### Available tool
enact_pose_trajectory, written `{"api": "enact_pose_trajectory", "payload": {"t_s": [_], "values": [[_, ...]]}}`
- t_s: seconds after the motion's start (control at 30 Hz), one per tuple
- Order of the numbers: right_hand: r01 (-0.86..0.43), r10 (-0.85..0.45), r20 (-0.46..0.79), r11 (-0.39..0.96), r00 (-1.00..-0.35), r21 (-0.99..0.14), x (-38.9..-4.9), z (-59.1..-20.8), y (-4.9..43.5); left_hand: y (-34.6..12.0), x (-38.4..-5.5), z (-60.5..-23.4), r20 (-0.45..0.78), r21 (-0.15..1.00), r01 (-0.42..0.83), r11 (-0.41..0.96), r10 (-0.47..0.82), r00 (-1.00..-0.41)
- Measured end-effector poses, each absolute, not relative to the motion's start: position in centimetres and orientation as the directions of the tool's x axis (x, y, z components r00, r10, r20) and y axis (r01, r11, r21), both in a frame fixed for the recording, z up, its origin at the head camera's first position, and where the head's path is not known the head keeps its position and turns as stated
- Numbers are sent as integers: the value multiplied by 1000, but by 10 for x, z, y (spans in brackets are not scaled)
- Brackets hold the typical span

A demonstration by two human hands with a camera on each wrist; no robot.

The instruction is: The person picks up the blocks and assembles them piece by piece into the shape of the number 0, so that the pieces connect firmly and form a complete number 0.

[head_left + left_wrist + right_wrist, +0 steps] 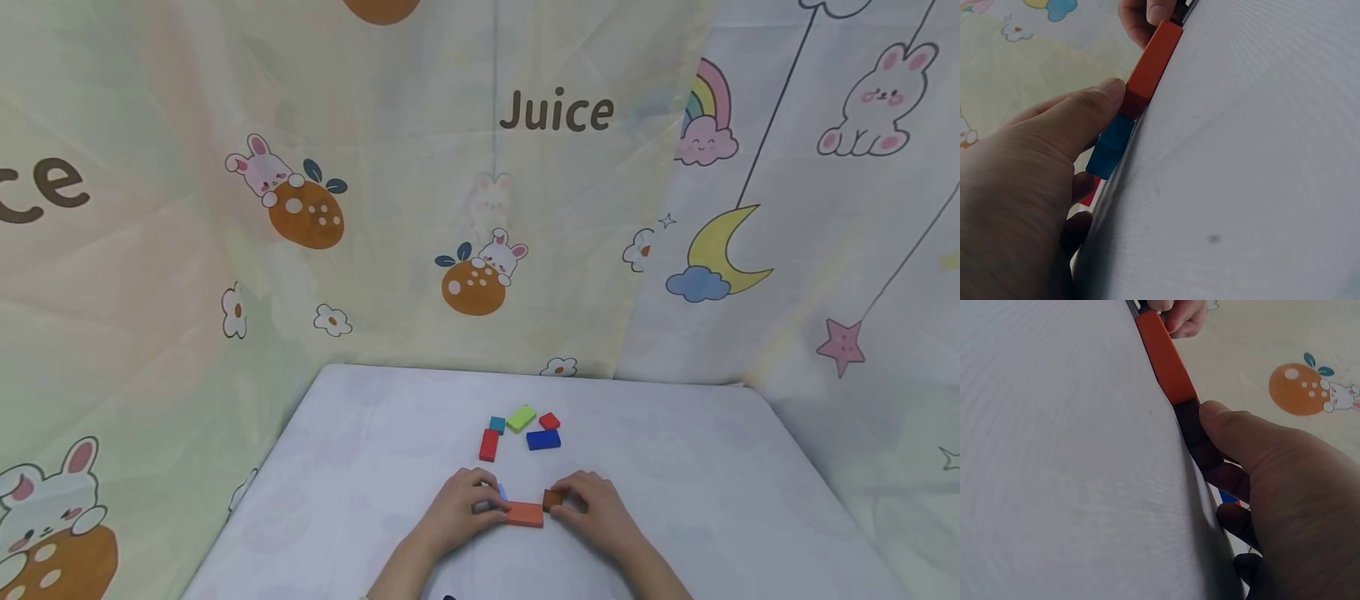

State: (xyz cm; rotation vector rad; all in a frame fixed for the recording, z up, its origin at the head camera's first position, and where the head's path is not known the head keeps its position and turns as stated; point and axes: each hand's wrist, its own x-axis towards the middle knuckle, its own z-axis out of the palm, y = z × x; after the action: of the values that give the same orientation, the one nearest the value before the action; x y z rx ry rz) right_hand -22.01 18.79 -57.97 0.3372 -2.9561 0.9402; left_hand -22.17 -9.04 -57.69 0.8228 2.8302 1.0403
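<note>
The thumb and forefinger of the right hand (600,510) pinch a small brown block (551,499) at the right end of an orange block (527,514), which lies lengthwise on the table between the hands. The left hand (461,508) curls its fingers, thumb and forefinger pinching the orange block's left end; a blue block (1111,145) sits there, partly covered, and whether the fingers grip it too I cannot tell. Beyond the hands, a long red block (488,445) meets a teal block (497,425); a lime-green block (521,418), a short red block (550,422) and a dark-blue block (543,439) lie near. The white table (660,442) runs back to a cartoon-printed curtain (390,167).
</note>
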Motion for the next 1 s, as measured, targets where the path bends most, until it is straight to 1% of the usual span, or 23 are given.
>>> {"api": "enact_pose_trajectory", "payload": {"t_s": [0.17,0.4,0.63,1.0], "values": [[-212,-201,83,793,-976,-571,-220,-580,188,-91,-222,-577,160,608,471,639,482,-861],[-198,-180,88,795,-980,-573,-220,-581,186,-92,-222,-578,194,595,497,632,487,-852],[-166,-151,75,798,-986,-579,-221,-582,185,-92,-222,-578,193,600,499,625,492,-849],[-182,-156,95,805,-983,-565,-221,-581,185,-92,-224,-581,198,601,502,622,492,-848]]}}
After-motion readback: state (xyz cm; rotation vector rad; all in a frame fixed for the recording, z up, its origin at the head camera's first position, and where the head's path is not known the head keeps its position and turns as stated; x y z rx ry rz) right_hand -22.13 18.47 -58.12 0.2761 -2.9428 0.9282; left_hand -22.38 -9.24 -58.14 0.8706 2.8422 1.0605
